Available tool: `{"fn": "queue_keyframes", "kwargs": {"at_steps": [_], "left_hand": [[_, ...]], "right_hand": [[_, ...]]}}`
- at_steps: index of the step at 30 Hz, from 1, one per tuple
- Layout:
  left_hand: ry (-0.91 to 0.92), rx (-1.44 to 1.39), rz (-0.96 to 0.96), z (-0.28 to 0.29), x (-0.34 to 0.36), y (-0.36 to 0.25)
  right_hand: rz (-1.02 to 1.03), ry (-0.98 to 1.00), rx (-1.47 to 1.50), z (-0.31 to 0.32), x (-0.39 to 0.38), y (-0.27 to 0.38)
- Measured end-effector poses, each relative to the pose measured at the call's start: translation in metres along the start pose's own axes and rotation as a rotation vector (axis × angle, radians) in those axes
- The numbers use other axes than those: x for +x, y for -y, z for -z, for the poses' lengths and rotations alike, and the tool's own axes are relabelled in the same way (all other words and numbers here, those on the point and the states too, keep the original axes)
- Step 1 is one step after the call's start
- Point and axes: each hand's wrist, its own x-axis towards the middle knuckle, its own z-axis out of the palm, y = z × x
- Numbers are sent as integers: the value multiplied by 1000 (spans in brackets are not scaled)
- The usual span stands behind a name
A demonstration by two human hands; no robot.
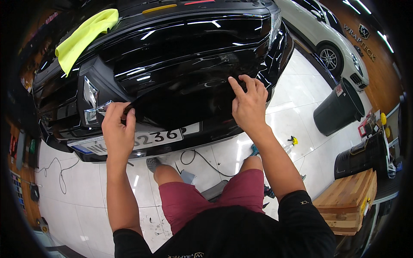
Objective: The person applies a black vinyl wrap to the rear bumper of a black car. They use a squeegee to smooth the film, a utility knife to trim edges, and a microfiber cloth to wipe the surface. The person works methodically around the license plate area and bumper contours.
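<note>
A thin, glossy black film sheet [180, 103] stretches between my hands across the front of a black car [189, 45]. Its lower edge sags over the top of the number plate [165, 136]. My left hand [118, 129] pinches the sheet's left edge between thumb and fingers, beside the chrome emblem [90, 93]. Over on the right, my right hand [251, 105] has its fingers bent at the sheet's right side, fingertips on the black surface. The exact grip there is partly hidden. Reflections make the border between sheet and bodywork hard to see.
A yellow-green cloth [88, 38] lies over the car's upper left edge. To the right stand a dark bin [337, 109], a wooden block [346, 200] and a white car [327, 38]. A black cable [206, 162] and a spray bottle [290, 145] are on the tiled floor.
</note>
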Motion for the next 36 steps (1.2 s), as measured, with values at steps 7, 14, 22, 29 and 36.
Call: {"fn": "queue_keyframes", "kwargs": {"at_steps": [7,14,22,29,36], "left_hand": [[-6,-43,149,1,7,-5],[26,-159,-98,2,-3,-3],[92,-147,-221,8,-9,7],[56,-103,-211,4,2,7],[143,-137,-239,17,-4,9]], "right_hand": [[26,90,-70,16,9,4],[8,-66,248,25,41,14],[282,48,320,-16,254,-2],[120,503,-124,-93,383,-57],[2,706,53,-109,381,-79]]}}
